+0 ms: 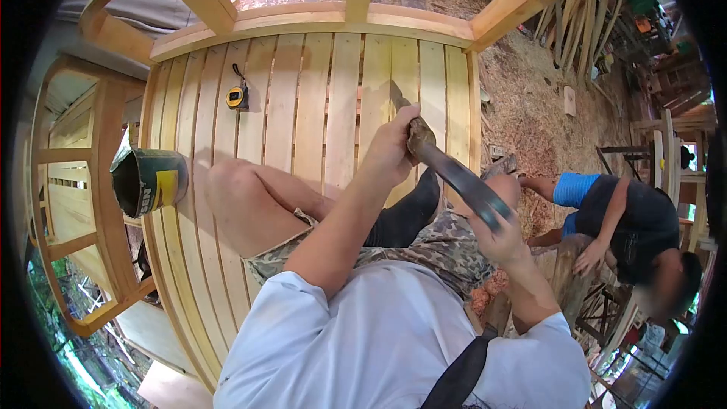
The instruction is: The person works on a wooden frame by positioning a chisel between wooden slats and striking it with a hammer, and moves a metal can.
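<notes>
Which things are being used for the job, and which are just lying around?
In the job:
dark curved tool, in the left hand and right hand
slatted wooden bench, probably

Just lying about, it seems:
yellow tape measure
dark green can
wood strips

Bright, diffuse daylight washes out the view at twelve o'clock. Soft shadows cross the surface (295, 106); the tool (460, 184) carries a dull sheen. Fisheye distortion bends the edges — black-rimmed, colour-fringed at eight o'clock — with a blurred patch at four.
</notes>
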`<state>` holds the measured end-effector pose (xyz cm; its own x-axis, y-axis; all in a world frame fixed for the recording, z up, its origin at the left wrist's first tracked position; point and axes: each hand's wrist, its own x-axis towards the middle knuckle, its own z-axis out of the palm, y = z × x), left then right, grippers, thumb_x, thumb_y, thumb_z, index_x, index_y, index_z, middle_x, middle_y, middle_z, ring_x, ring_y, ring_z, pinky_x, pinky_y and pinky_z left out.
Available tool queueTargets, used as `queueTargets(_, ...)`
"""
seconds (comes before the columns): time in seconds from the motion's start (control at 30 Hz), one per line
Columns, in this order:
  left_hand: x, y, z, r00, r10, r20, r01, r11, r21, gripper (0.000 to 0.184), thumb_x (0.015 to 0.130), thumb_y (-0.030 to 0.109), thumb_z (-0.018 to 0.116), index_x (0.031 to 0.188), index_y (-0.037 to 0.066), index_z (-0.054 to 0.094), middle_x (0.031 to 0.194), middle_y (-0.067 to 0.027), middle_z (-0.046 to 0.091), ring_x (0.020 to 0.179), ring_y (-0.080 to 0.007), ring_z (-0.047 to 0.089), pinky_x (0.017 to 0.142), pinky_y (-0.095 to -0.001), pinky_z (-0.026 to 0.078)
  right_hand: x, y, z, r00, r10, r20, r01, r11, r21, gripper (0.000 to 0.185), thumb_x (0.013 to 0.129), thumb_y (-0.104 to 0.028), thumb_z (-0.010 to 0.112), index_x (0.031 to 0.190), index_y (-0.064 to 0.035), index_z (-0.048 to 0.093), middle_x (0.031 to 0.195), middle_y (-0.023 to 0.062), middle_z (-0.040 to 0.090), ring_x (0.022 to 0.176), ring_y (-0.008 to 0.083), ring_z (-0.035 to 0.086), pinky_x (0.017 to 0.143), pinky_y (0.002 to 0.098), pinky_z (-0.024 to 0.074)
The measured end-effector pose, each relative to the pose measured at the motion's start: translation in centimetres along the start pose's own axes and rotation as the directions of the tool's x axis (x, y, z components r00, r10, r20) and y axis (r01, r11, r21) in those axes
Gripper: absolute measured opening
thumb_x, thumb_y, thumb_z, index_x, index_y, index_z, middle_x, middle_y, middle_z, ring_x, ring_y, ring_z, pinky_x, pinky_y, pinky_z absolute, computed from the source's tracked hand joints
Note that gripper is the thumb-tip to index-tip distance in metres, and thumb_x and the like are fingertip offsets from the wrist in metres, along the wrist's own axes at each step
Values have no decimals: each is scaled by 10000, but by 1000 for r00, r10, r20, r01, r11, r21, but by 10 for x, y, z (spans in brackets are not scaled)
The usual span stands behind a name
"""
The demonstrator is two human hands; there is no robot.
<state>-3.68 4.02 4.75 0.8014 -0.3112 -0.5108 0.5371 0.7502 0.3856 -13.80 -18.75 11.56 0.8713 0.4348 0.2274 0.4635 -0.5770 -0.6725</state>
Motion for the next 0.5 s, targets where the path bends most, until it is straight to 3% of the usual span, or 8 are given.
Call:
queueTargets(0.07, 3, -3, -7, 999, -1, -52, 1, 1000, 13, 312, 893, 417, 686, 951, 134, 567, 802, -2, 566, 693, -143, 576, 641, -332, 495, 2, -10, -6, 957, 267, 116, -269, 963, -6, 186, 854, -147, 676, 979, -10, 659, 754, 181, 622, 702, 368, 652, 641, 407, 517)
queueTargets(0.1, 4, -4, -8, 1000, 6, -26, -6, 1000, 1, 315, 890, 415, 690, 945, 131, 565, 799, -2, 564, 693, -143, 577, 631, -327, 495, -1, -5, -7, 956, 268, 123, -268, 963, -11, 186, 854, -147, 676, 979, -10, 659, 754, 181, 622, 702, 368, 652, 641, 407, 517)
queueTargets(0.17, 4, -10, -12, 1000, -3, -8, 3, 1000, -9, 318, 887, 413, 694, 939, 127, 563, 797, -2, 563, 693, -142, 577, 621, -323, 494, -15, 6, -9, 997, -40, 59, 41, 999, -5, 189, 839, -131, 680, 987, -15, 660, 771, 182, 637, 709, 374, 650, 642, 402, 514)
queueTargets(0.2, 4, -9, -9, 998, -8, -60, 9, 1000, 3, 323, 883, 416, 696, 940, 127, 566, 800, -3, 569, 690, -143, 578, 610, -316, 490, -16, 7, -12, 998, -33, 56, 34, 999, -7, 189, 839, -131, 680, 987, -15, 660, 771, 182, 637, 709, 374, 650, 642, 402, 514)
queueTargets(0.27, 8, -6, -8, 995, -7, -98, 10, 1000, 28, 327, 880, 420, 699, 942, 127, 569, 802, -4, 575, 687, -144, 578, 600, -310, 487, -8, 11, -15, 968, 104, 227, -124, 989, 78, 232, 826, -135, 693, 1013, -6, 650, 780, 192, 645, 712, 382, 649, 636, 396, 513)
queueTargets(0.4, 12, -5, -16, 1000, 26, -12, -27, 999, -36, 271, 889, 368, 689, 921, 124, 575, 786, -7, 582, 670, -148, 582, 596, -310, 485, 14, 5, -1, 991, 91, 101, -75, 985, -153, 286, 830, -190, 737, 1021, -2, 637, 776, 196, 653, 705, 387, 652, 645, 427, 513)
queueTargets(0.47, 8, -3, -14, 1000, -21, -21, 19, 998, -57, 220, 910, 308, 671, 889, 112, 574, 755, -5, 575, 650, -145, 577, 586, -307, 477, 11, 5, -3, 990, 66, 121, -54, 993, -101, 305, 842, -222, 733, 1021, 4, 637, 777, 205, 653, 709, 395, 651, 654, 440, 511)
queueTargets(0.5, 2, 3, -5, 992, -29, -124, 29, 1000, 0, 212, 907, 297, 670, 893, 109, 574, 754, -8, 575, 648, -151, 576, 592, -313, 478, 10, 5, -4, 989, 35, 142, -28, 998, -52, 327, 854, -255, 729, 1022, 10, 637, 777, 213, 654, 713, 403, 650, 663, 452, 510)
